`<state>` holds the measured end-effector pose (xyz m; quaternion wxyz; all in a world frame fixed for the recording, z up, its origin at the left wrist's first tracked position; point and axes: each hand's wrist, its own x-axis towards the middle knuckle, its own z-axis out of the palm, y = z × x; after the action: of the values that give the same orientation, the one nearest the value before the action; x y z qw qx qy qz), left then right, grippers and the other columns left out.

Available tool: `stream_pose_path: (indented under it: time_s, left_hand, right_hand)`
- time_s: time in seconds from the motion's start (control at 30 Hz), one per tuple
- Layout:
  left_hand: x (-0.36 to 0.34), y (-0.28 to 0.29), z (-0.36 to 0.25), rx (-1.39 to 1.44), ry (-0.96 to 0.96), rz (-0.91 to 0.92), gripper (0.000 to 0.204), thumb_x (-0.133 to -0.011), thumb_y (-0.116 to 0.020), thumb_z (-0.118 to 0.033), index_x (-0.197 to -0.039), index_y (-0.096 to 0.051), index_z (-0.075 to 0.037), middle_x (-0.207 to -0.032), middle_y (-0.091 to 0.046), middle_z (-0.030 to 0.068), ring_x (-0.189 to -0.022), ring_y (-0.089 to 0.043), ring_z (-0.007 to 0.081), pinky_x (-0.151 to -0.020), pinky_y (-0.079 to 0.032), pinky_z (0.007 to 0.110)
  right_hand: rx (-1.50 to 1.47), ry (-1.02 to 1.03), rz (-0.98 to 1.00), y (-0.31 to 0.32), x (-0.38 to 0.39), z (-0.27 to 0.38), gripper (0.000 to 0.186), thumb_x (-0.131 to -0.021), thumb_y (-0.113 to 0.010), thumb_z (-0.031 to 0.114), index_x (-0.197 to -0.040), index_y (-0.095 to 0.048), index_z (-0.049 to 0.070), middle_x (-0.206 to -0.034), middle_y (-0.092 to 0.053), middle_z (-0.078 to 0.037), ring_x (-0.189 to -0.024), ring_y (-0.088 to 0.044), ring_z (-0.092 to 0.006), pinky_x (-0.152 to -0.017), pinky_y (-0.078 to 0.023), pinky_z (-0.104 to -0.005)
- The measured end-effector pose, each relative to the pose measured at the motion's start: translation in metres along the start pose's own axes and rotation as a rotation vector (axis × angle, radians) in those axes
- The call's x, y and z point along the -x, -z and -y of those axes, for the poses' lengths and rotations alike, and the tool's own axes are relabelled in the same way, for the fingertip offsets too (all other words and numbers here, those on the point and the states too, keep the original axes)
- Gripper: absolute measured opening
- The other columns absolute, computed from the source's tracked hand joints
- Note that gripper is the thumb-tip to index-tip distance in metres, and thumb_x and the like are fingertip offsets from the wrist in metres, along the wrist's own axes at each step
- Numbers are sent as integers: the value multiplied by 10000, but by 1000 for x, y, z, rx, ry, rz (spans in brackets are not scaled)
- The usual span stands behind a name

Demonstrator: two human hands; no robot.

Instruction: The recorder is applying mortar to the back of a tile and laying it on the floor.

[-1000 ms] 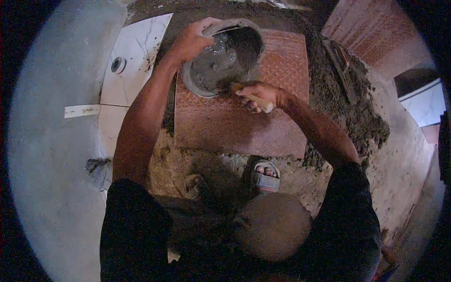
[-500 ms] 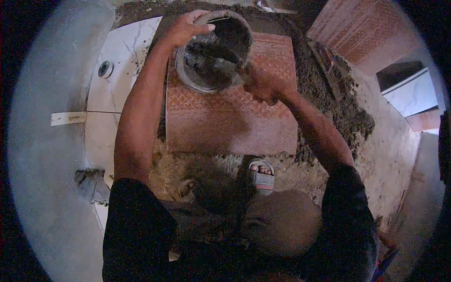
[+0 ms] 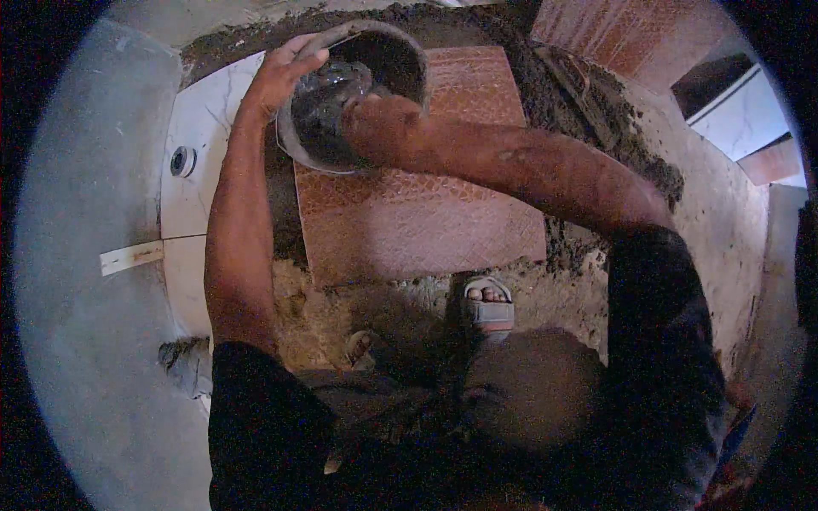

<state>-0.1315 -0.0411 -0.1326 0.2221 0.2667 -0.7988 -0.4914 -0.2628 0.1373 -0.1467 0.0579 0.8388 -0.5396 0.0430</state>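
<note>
A round, dark bucket (image 3: 407, 60) is tipped toward me above the far part of a reddish patterned tile (image 3: 426, 230). Wet grey cement mix (image 3: 319, 119) lies inside it. My left hand (image 3: 285, 72) is closed over the bucket's far-left rim, thumb on the inner side. Reaching across from the right, my right hand (image 3: 379, 128) is inside the bucket mouth at the mix. Its fingers look curled, but what they hold is hidden by the hand and the dark mix.
Damp mortar (image 3: 588, 94) borders the tile. White marbled tiles (image 3: 187, 204) with a round drain fitting (image 3: 182, 161) lie along the left wall. Another reddish tile (image 3: 630, 38) is at the far right. My sandalled foot (image 3: 489, 311) stands near the tile's front edge.
My right hand has moved left and deeper into the bucket, its forearm now lying across the tile. The bucket and my left hand have shifted slightly left in view.
</note>
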Motion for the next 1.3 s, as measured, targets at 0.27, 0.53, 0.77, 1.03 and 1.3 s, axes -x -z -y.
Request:
stream_pose_path:
  time_s: [0.27, 0.53, 0.77, 1.03, 1.3]
  left_hand:
    - [-12, -14, -21, -178, -45, -41, 562, -786, -596, -466, -1167, -531, -57, -1021, -608, 85, -947, -554, 181, -856, -414, 323]
    - [-8, -25, -39, -252, -7, -66, 525, -793, -599, -422, -1160, -537, -50, -1047, -604, 89, -980, -553, 185, -898, -389, 313]
    - [-5, -21, -29, -178, -21, -53, 481, -789, -625, -363, -1134, -539, -39, -1015, -604, 84, -953, -547, 195, -846, -412, 335]
    - [-8, -30, -25, -311, 47, -80, 530, -785, -607, -430, -1140, -545, -41, -1042, -601, 106, -999, -544, 212, -889, -396, 330]
    - [0, -13, -23, -205, -4, -90, 505, -786, -625, -377, -1153, -526, -45, -1023, -597, 76, -954, -538, 182, -856, -398, 316]
  right_hand:
    - [369, 19, 82, 29, 24, -45, 398, -818, -477, 152, -1188, -451, 8, -798, -594, -166, -631, -634, -258, -426, -507, -364]
    - [-25, -230, -104, -37, 38, -76, 398, -817, -446, 110, -1207, -441, 31, -918, -587, -240, -619, -611, -290, -522, -492, -420]
    - [453, 172, -93, -133, 50, -81, 330, -791, -421, 79, -1069, -505, -79, -901, -574, -281, -650, -590, -334, -632, -484, -440]
    - [-48, -33, 139, -21, 47, -49, 331, -775, -443, 58, -1069, -481, -90, -929, -561, -260, -694, -603, -334, -689, -491, -442]
    - [-105, 66, 485, 20, 22, -93, 327, -828, -450, 134, -1129, -498, 17, -786, -609, -217, -761, -627, -331, -680, -497, -415]
